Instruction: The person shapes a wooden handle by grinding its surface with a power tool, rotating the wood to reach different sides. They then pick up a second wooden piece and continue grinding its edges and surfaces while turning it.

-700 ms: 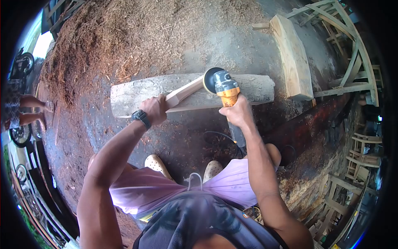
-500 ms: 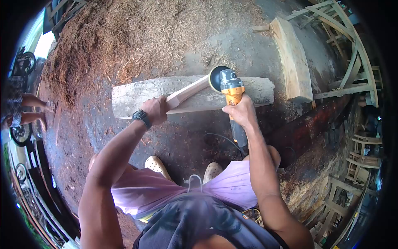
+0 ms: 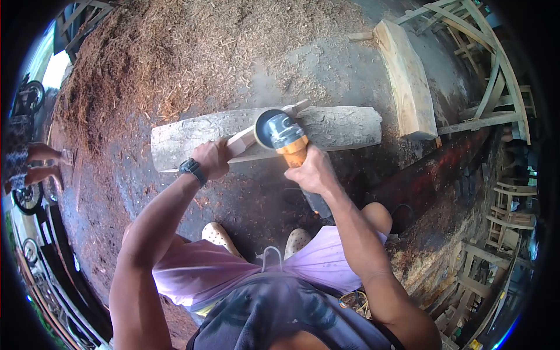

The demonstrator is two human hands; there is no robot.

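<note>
A long pale wooden piece (image 3: 239, 143) lies slantwise across a rough log (image 3: 344, 125), its far end reaching past the log's upper edge. My left hand (image 3: 212, 159), with a dark watch at the wrist, is closed round the near end of this piece. In my right hand (image 3: 314, 169) is an orange and black angle grinder (image 3: 293, 153), gripped by its body. The grinder's round disc (image 3: 265, 129) is over the middle of the wooden piece and hides part of it; whether they touch I cannot tell.
Wood shavings (image 3: 192, 52) cover the ground beyond the log. A thick squared timber (image 3: 406, 81) lies at the right, near curved wooden frames (image 3: 504, 76). Another person's legs (image 3: 46, 163) show at the far left. My feet in light clogs (image 3: 220, 236) are below the log.
My right hand has moved the grinder left and towards me along the wooden piece, from its far end to its middle. The piece's far end now shows. My left hand keeps its grip.
</note>
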